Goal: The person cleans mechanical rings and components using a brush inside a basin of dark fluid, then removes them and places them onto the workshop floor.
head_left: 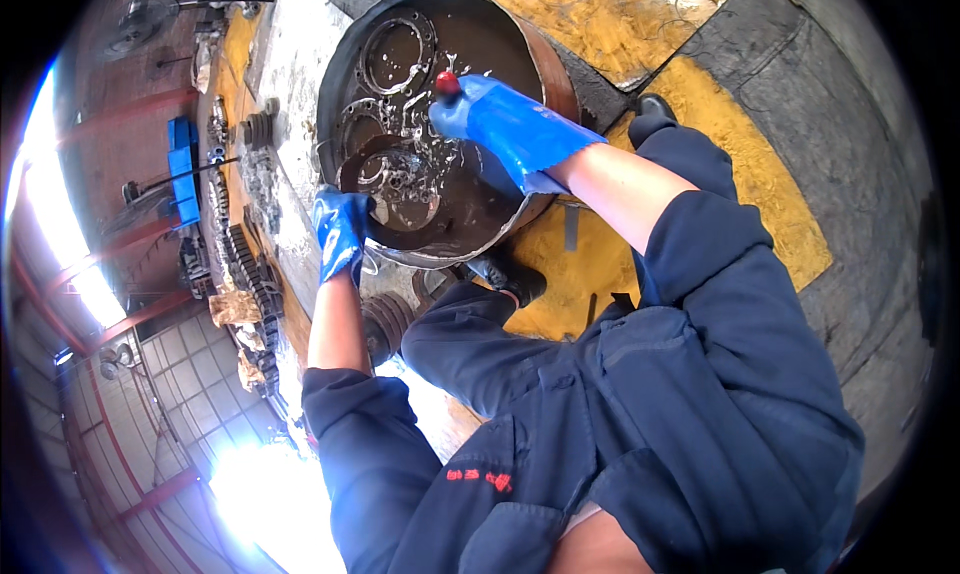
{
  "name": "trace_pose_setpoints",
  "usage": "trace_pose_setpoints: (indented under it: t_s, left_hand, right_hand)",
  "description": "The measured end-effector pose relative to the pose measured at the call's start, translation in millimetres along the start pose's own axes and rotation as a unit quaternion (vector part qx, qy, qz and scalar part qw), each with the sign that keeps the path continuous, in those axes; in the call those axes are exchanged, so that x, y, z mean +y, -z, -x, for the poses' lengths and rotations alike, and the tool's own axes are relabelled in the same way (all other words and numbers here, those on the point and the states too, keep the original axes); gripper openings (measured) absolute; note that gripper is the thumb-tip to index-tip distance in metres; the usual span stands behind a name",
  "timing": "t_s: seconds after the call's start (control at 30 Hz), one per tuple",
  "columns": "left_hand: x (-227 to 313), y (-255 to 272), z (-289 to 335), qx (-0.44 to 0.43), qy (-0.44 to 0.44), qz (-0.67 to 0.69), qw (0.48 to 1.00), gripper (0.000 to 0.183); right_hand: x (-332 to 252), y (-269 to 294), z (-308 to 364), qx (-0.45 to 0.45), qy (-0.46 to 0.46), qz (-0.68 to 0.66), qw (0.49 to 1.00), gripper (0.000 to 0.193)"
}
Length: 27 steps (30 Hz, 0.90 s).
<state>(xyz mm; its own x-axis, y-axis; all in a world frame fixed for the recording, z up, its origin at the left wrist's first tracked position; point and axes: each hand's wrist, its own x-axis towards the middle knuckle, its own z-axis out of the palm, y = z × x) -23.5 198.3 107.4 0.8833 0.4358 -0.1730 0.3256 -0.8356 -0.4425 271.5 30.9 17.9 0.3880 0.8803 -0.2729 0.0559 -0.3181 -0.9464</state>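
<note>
A large round metal drum (556, 66) stands before me with murky brown liquid in it. My right hand (470, 106), in a long blue rubber glove, is closed around a handle with a red end (447, 82), over the liquid. The rest of that tool is hidden, so its kind does not show. At the drum's near left rim my left hand (341, 226), also blue-gloved, is closed on the edge of a dark round metal part (405, 240). This part lies tilted inside the drum, with wet, foamy liquid over its middle. Farther in sits a flat metal ring (432, 42) with holes around it.
Left of the drum runs a bench with metal parts, chains and a blue box (183, 169). A ribbed cylindrical part (386, 326) stands near my left forearm. Yellow boards (745, 164) and dark mats (850, 154) cover the floor. My shoe (520, 279) is close to the drum's base.
</note>
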Motion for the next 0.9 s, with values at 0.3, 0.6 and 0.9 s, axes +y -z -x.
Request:
trace_pose_setpoints:
  t_s: [0.3, 0.6, 0.9]
  left_hand:
    - [86, 2, 16, 0.057, 0.398, 0.265, 0.876, 0.025]
    - [67, 9, 36, 0.000, 0.384, 0.403, 0.830, 0.070]
    - [84, -65, 70, 0.188, 0.314, 0.768, 0.526, 0.044]
  right_hand:
    - [57, -40, -7, -0.009, -0.066, 0.076, 0.995, 0.039]
    - [30, -65, 6, -0.063, -0.026, -0.058, 0.996, 0.035]
    - [-53, -118, 31, -0.242, 0.217, -0.153, 0.933, 0.024]
